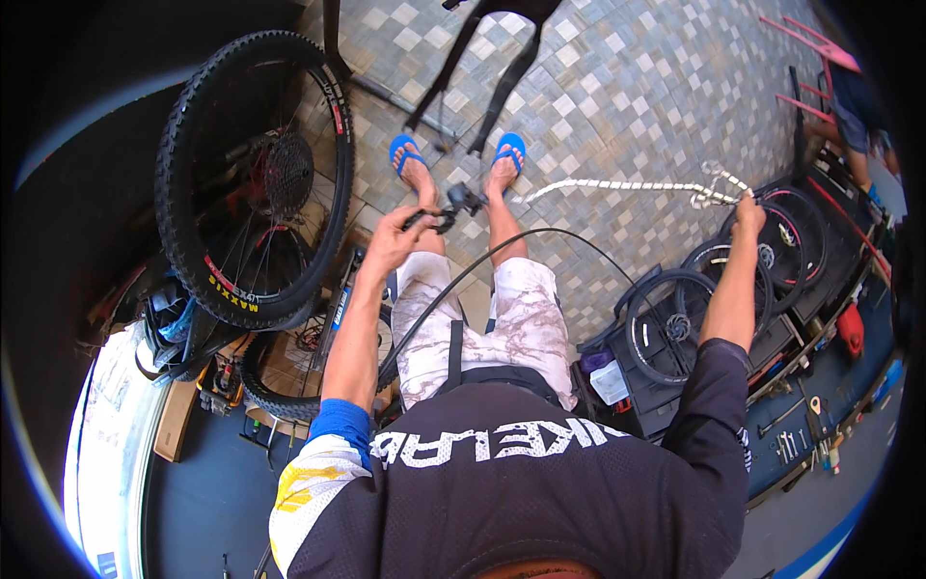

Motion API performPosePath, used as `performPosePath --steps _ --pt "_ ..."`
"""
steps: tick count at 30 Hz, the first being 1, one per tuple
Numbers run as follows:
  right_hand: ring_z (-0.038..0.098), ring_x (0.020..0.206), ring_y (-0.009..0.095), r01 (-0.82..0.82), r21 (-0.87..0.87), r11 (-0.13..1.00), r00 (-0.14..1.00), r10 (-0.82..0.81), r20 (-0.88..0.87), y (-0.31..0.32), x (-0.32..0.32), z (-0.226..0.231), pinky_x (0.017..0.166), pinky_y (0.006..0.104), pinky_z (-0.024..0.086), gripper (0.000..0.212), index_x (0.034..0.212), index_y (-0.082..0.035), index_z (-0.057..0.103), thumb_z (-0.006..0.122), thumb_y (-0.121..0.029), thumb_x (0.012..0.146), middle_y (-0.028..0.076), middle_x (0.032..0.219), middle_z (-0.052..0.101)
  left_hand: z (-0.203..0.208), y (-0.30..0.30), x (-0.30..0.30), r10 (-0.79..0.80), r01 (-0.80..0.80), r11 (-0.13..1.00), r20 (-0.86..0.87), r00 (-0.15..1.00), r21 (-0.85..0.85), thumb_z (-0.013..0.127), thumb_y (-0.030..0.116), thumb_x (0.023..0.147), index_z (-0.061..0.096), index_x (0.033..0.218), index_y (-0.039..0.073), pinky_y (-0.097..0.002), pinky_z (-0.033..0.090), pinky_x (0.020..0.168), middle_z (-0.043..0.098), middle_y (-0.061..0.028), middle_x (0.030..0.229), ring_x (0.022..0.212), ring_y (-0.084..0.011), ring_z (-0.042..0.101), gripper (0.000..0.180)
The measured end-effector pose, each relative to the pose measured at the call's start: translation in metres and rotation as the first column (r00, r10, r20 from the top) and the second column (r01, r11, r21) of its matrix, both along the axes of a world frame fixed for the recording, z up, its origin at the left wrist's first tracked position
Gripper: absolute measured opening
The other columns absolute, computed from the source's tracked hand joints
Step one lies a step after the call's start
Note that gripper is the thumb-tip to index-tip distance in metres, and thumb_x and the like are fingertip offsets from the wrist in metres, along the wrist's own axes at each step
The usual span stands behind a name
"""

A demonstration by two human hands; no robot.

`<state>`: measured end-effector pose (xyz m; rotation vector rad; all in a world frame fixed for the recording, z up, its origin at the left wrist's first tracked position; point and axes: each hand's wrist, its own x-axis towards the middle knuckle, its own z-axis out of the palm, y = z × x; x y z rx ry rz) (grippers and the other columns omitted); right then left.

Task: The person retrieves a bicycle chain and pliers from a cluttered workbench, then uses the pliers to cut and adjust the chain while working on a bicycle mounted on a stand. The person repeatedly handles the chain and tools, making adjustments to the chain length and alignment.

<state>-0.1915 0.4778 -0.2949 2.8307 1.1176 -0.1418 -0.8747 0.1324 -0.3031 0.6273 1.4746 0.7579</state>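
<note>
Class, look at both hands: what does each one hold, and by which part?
The left hand grips a small black lever-like part at one end of a thin black cable. The right hand holds a pale chain by its end.

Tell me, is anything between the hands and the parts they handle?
Nothing visible. The left hand already holds the small black part with its black cable, and the right hand touches the white chain.

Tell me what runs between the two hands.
In the head view, a black cable arcs from the left hand toward the right hand, above the tiled floor.
</note>
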Motion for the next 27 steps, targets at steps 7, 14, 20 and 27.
performPosePath --steps 7,14,20,27 --pt "0.068 0.113 0.039 -0.41 0.003 0.912 0.912 0.41 -0.016 0.006 -0.057 0.104 0.097 0.045 0.05 0.059 0.127 0.002 0.068 0.061 -0.05 0.1 0.028 0.118 0.071 -0.064 0.014 -0.035 0.045 -0.046 0.999 -0.391 0.919 0.008 0.073 0.022 0.097 0.076 0.117 0.006 -0.033 0.052 0.071 0.075 -0.0097 0.093 0.078 -0.0187 0.067 0.026" --pt "0.064 0.112 0.05 -0.533 0.149 0.833 0.844 0.512 0.158 -0.045 -0.104 0.142 0.091 0.0506 0.051 0.057 0.131 0.004 0.061 0.059 -0.045 0.102 0.033 0.116 0.068 -0.149 0.085 -0.029 -0.098 0.158 0.987 -0.627 0.773 0.041 0.061 0.006 0.092 0.066 0.124 0.013 -0.0492 0.051 0.094 0.067 -0.0224 0.112 0.109 -0.0431 0.064 0.033" --pt "0.067 0.104 0.05 -0.571 0.149 0.807 0.821 0.566 0.082 -0.109 -0.092 0.125 0.086 0.0489 0.052 0.049 0.123 0.006 0.063 0.061 -0.039 0.103 0.034 0.107 0.069 -0.212 0.125 -0.001 -0.216 0.214 0.973 -0.667 0.713 -0.086 0.05 0.003 0.092 0.063 0.127 0.012 -0.0525 0.051 0.098 0.066 -0.0257 0.117 0.113 -0.0471 0.062 0.038" --pt "0.065 0.075 0.038 -0.445 0.231 0.865 0.811 0.499 -0.306 -0.197 -0.136 0.129 0.069 0.0418 0.051 0.033 0.105 0.003 0.065 0.065 -0.03 0.103 0.023 0.085 0.069 -0.22 0.159 0.04 -0.237 0.178 0.972 -0.658 0.715 -0.156 0.046 0.002 0.091 0.062 0.133 0.007 -0.0515 0.049 0.102 0.065 -0.0306 0.124 0.12 -0.0465 0.061 0.045"
